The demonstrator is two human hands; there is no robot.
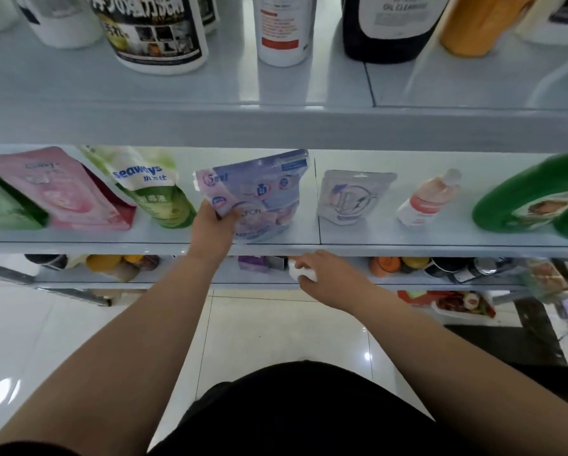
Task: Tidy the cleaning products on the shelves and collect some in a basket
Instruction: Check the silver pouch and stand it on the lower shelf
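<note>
My left hand (212,230) grips the lower left edge of a lilac pouch (263,192) that stands tilted on the middle shelf (407,240). Below the shelf's front edge, my right hand (322,278) curls around a small white object (304,274), most of which is hidden by the fingers. On the same shelf stand a green and white "seaways" pouch (151,189), a pink pouch (69,189), a pale grey pouch (353,197), a small pink and white bottle (427,200) leaning right, and a large green jug (539,199). No basket shows.
The top shelf (210,90) carries several bottles, among them a white one with black print (157,31), a dark one (391,28) and an orange one (473,24). The lower shelf (243,281) holds small jars and cans. Glossy tiled floor (276,330) lies below.
</note>
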